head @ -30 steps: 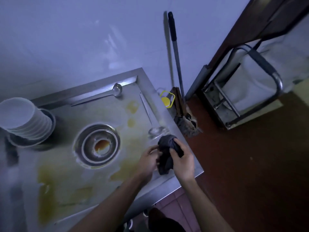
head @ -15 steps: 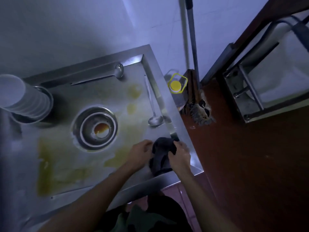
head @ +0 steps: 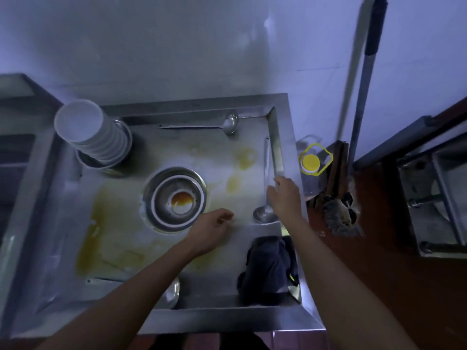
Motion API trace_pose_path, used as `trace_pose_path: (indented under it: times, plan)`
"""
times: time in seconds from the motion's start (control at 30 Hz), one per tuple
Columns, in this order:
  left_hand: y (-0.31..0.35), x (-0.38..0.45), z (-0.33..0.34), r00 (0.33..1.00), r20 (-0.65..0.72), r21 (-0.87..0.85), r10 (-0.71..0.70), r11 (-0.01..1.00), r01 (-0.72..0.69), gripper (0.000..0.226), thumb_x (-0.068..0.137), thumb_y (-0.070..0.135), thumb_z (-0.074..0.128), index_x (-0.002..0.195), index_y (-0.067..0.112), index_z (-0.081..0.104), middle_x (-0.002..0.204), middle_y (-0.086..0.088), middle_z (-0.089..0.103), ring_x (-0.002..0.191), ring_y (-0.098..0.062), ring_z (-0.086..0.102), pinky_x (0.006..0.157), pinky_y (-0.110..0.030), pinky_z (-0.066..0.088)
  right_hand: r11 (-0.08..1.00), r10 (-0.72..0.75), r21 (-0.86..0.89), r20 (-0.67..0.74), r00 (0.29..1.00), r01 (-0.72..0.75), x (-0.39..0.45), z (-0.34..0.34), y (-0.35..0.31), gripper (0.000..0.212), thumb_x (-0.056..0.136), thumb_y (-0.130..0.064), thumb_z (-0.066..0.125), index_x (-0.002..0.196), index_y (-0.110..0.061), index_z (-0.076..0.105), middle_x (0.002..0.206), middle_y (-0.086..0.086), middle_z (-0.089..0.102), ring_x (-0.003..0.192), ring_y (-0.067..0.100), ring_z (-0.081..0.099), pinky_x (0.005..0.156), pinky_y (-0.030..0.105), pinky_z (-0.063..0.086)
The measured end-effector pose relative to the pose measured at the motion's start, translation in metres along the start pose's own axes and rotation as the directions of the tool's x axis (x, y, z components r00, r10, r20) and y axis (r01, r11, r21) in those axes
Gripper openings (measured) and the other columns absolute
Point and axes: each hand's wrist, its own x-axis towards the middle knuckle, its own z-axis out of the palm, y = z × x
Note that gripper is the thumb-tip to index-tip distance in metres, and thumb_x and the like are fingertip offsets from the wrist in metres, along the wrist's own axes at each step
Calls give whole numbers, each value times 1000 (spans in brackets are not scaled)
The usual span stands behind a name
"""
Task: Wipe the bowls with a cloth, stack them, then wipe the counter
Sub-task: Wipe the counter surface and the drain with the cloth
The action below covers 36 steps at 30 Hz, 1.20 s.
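Observation:
A dark cloth [head: 269, 269] lies bunched on the steel counter [head: 63, 248] at its front right corner, with no hand on it. My left hand [head: 214, 224] hovers loosely curled and holds nothing, just right of the nested metal bowls [head: 161, 198] with orange residue inside. My right hand [head: 285, 195] is over the handle of a ladle [head: 264, 214] by the counter's right rim. The fingers are hidden under the back of the hand. A stack of white bowls [head: 83, 127] stands in a metal bowl at the back left. Yellow stains [head: 93, 238] cover the counter.
A second ladle [head: 228, 125] lies along the back rim. Another spoon bowl [head: 173, 291] shows under my left forearm. On the floor to the right stand a yellow-capped bottle [head: 310, 161], a broom [head: 338, 213] against the wall and a metal frame [head: 429, 198].
Both hands have let go of the cloth, which now lies on the counter. My right hand has moved forward to the ladle handle and my left hand towards the metal bowls.

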Motion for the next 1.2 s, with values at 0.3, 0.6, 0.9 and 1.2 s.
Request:
trace_pose_path:
  times: [0.3, 0.6, 0.9, 1.2]
  plan:
    - [-22, -12, -21, 1000, -19, -54, -20, 998, 19, 26, 100, 16, 59, 123, 20, 70, 115, 8, 71, 104, -9, 65, 93, -29, 53, 978, 66, -202, 64, 996, -52, 41, 18, -25, 26, 94, -23, 65, 104, -1, 57, 107, 21, 61, 100, 38, 61, 78, 36, 47]
    - [-42, -30, -33, 993, -88, -183, -73, 981, 56, 22, 99, 16, 62, 119, 20, 72, 109, 11, 73, 98, -3, 68, 91, -26, 53, 998, 57, -46, 120, 991, -52, 27, 17, -44, 15, 87, -12, 60, 74, -10, 55, 73, 5, 58, 70, 25, 55, 53, 28, 30]
    - [-73, -79, -80, 953, -286, -360, -100, 933, -10, 19, 94, 24, 66, 109, 33, 72, 103, 8, 77, 85, 3, 68, 88, -30, 55, 959, -241, 211, 245, 939, 191, -71, 13, -135, 24, 101, -23, 55, 83, -7, 55, 78, 7, 60, 72, 23, 58, 66, 34, 46]
    - [-182, -162, -127, 821, -502, -487, -271, 873, -9, 35, 99, 14, 62, 128, 33, 58, 113, 11, 69, 98, -3, 66, 85, -32, 54, 814, -465, -30, 564, 682, 580, -165, 121, -189, 31, 98, -10, 56, 126, -16, 67, 102, 14, 64, 93, 30, 60, 78, 39, 47]
